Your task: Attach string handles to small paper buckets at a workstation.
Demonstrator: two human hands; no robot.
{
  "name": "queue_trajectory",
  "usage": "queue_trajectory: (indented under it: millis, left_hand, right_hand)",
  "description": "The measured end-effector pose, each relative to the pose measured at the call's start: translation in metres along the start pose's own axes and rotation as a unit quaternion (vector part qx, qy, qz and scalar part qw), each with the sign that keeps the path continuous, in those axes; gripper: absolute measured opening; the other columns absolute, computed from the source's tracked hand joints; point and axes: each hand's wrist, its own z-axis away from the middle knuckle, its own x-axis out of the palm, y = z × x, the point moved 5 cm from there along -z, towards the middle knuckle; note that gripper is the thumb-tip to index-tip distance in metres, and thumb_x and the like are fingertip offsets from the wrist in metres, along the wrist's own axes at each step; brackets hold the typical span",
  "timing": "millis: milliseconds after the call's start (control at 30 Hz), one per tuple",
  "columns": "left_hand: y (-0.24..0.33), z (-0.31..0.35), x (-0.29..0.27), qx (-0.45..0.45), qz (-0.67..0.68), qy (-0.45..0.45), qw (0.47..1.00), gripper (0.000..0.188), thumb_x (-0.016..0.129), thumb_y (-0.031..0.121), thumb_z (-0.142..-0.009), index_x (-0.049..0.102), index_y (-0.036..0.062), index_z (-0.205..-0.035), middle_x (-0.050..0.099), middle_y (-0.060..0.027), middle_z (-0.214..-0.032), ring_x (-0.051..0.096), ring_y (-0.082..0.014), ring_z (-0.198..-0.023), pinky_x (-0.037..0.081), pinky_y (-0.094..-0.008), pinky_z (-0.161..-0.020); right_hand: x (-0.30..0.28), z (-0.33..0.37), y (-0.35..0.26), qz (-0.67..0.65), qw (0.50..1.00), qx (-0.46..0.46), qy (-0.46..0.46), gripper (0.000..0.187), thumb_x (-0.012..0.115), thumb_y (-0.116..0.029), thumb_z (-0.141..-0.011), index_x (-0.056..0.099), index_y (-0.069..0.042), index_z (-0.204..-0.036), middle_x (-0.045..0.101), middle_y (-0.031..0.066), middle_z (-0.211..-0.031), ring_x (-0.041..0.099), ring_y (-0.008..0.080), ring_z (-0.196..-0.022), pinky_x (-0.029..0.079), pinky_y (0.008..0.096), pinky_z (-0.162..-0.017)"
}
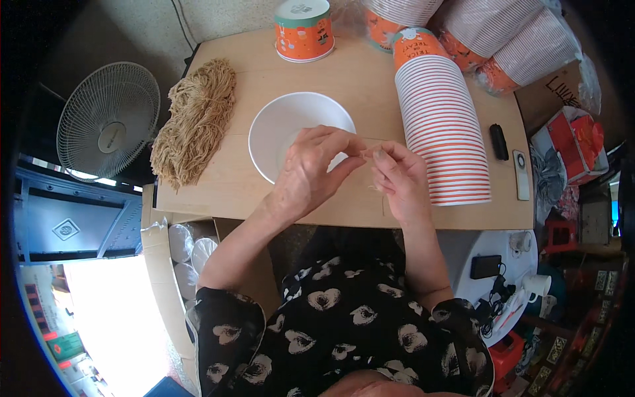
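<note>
Over the front right rim of a white paper tub (266, 126), my two hands meet fingertip to fingertip. My left hand (304, 169) is closed in a pinch on a thin tan string (368, 150), and my right hand (403, 182) pinches the same string just to the right. A loose end seems to hang below the right fingers. The tub stands mouth up, partly hidden by my left hand. A thick hank of tan string (197, 119) lies on the table's left side.
A long nested stack of paper tubs (443, 126) lies to the right. An orange printed tub (304, 38) stands upside down at the back. Bagged tub stacks (493, 30) fill the far right corner. A black object (499, 141) and a white remote (522, 175) lie near the right edge.
</note>
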Motion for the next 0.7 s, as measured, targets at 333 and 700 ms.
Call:
queue_trajectory:
  millis: [333,700]
  left_hand:
    - [0.0,0.006,-0.007,0.046,-0.063,0.018,0.997,0.016,0.079,0.007,-0.075,0.072,0.0088,-0.089,0.071,-0.0045,-0.091,0.067,-0.0242,-0.091,0.049,-0.0391,-0.084]
    - [0.001,0.03,-0.026,0.067,-0.11,-0.004,0.992,0.014,0.077,0.005,-0.076,0.072,0.0086,-0.089,0.071,-0.0043,-0.106,0.068,-0.0233,-0.094,0.05,-0.0384,-0.089]
  right_hand:
    - [-0.012,0.017,-0.006,0.217,0.976,-0.033,-0.007,0.013,0.069,-0.007,-0.093,0.067,0.002,-0.103,0.063,-0.0031,-0.083,0.054,0.0003,-0.073,0.042,0.0159,-0.062]
    - [-0.001,0.038,-0.029,0.0,0.981,-0.166,-0.102,0.005,0.071,-0.002,-0.086,0.066,0.001,-0.086,0.061,0.0033,-0.074,0.049,0.007,-0.064,0.036,0.022,-0.058]
